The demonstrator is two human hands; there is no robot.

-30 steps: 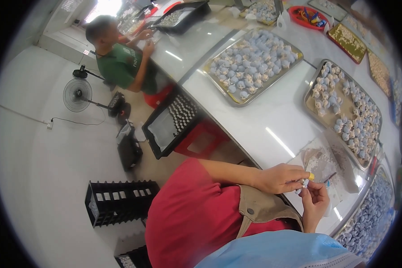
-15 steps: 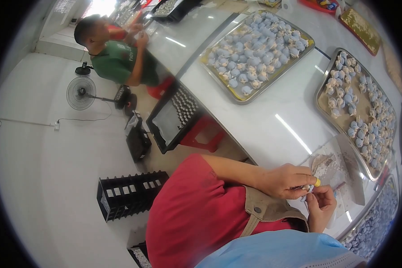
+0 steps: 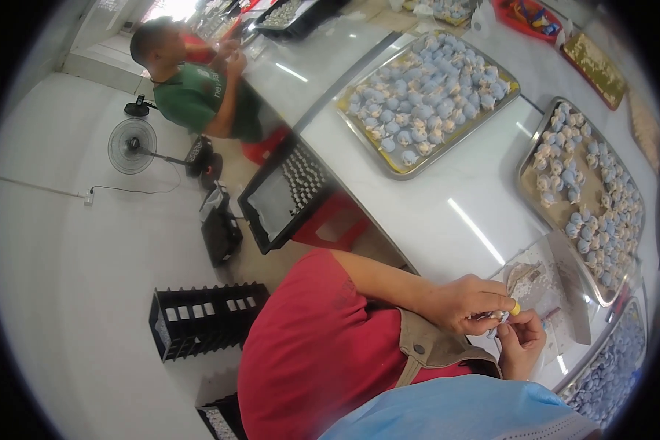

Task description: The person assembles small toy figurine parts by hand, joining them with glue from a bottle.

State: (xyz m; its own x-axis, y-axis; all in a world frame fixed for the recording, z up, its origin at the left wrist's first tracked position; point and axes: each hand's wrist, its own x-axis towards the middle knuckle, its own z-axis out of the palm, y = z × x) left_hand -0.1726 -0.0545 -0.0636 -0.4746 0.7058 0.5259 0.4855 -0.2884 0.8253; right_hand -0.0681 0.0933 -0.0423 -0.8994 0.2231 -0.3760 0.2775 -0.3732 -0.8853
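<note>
My left hand point(image 3: 473, 304) and my right hand point(image 3: 522, 343) meet at the near edge of the white table, fingertips pinched close together. Between them is a small blue-and-white piece point(image 3: 503, 317), mostly covered by fingers. A yellow tip point(image 3: 515, 309) pokes out beside it at the left fingertips; I cannot make out whether it belongs to a separate tool. Just beyond the hands lies a shallow open box point(image 3: 570, 287) with pale crumbs and a brownish strip inside.
Metal trays of small blue-and-cream figures stand ahead point(image 3: 400, 174) and at the right point(image 3: 524, 187). Another tray point(image 3: 609, 367) of bluish pieces lies nearer. At far left sits a person in green point(image 3: 198, 99), by a black crate point(image 3: 271, 202) on a red stool point(image 3: 334, 224).
The view has shifted slightly, so the trays sit a little lower in it. My hands stay together on the small piece, with the fingers slightly moved.
</note>
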